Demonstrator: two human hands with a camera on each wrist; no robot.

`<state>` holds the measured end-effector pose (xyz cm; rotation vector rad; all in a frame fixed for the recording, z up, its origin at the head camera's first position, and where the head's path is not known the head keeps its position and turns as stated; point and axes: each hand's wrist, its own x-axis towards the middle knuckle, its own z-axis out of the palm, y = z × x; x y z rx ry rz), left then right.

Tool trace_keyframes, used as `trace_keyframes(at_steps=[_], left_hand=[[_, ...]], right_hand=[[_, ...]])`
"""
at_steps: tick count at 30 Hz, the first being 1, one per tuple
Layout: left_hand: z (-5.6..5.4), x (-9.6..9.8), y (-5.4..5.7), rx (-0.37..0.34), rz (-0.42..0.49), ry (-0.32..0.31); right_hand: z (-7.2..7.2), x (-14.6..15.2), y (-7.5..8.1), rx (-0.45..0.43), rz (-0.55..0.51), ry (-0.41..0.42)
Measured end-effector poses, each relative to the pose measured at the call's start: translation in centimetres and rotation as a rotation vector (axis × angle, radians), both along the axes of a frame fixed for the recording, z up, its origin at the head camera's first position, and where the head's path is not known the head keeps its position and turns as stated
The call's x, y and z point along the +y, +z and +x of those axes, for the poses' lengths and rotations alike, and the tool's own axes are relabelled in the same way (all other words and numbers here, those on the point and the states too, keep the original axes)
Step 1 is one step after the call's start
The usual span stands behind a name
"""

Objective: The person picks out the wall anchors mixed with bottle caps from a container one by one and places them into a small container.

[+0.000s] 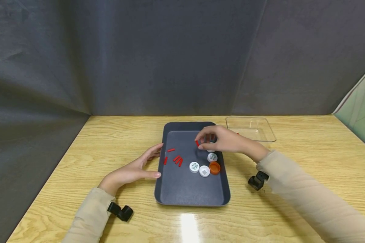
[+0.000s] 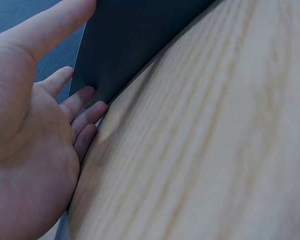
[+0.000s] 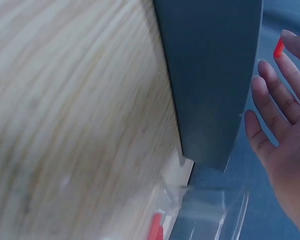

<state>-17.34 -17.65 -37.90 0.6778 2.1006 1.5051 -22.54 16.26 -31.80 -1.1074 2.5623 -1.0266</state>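
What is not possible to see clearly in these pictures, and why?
Head: white cap nearest the right hand, partly covered by it.
Head: print on the other white caps, too small.
Head: count of red sticks in the box, blocked by the right hand.
Right wrist: box, cut off by bottom edge.
Left wrist: left hand, cut off by left edge.

There are 7+ red sticks [image 1: 165, 160], 5+ caps [image 1: 194, 167], 1 tray [image 1: 188, 192], 1 box [image 1: 252, 130], 2 hands [image 1: 135, 169].
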Motion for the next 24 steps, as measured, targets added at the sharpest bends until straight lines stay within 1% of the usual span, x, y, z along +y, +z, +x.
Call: trace_keyframes(at_steps=[6,10,14,18,24], left_hand=[[0.0,0.0,0.1,-0.002,0.000,-0.001],[0.0,0.0,0.1,-0.009,-0.002,0.000],[0.0,0.1,0.1,-0.012,-0.003,0.001],[0.1,0.1,0.2,-0.017,0.001,-0.001],[0.1,0.0,0.1,-0.020,0.008,-0.001]], right_hand=[[0.2,1.3,0.1,0.007,-0.027,-0.026],[0.2,2.4,0.3,0.031,-0.033,-0.065],[0.2,3.6,0.5,0.061,-0.048,-0.085],[0.1,4.7,0.6,0.085,-0.037,-0.124],[0.2,6.2,0.7,0.080,-0.037,-0.181]])
